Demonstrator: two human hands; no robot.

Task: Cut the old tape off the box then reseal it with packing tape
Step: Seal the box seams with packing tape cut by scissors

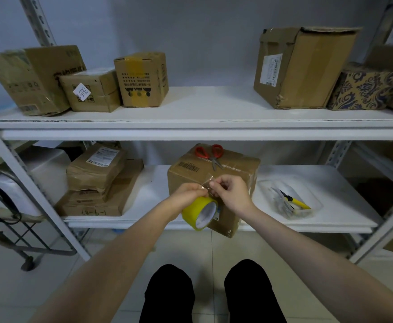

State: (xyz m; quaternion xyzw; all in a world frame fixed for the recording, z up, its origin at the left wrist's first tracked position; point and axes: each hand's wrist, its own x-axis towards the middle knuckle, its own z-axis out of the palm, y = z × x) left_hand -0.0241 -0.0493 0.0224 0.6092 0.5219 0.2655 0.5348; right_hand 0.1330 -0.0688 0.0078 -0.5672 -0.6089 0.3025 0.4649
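Note:
A brown cardboard box [190, 173] stands on the lower shelf [330, 180], one corner jutting over the front edge. Red-handled scissors [210, 153] lie on its top. My left hand [186, 194] grips a yellow roll of packing tape [200, 212] in front of the box. My right hand [231, 193] pinches the clear free end of the tape [207, 184], pulled a short way off the roll, just before the box's near top edge.
A clear plastic tray [288, 199] with a yellow-handled knife sits right of the box. Stacked brown parcels [97, 180] lie to its left. Several cartons [141, 80] line the upper shelf. A wheeled metal cart [16, 229] stands at far left.

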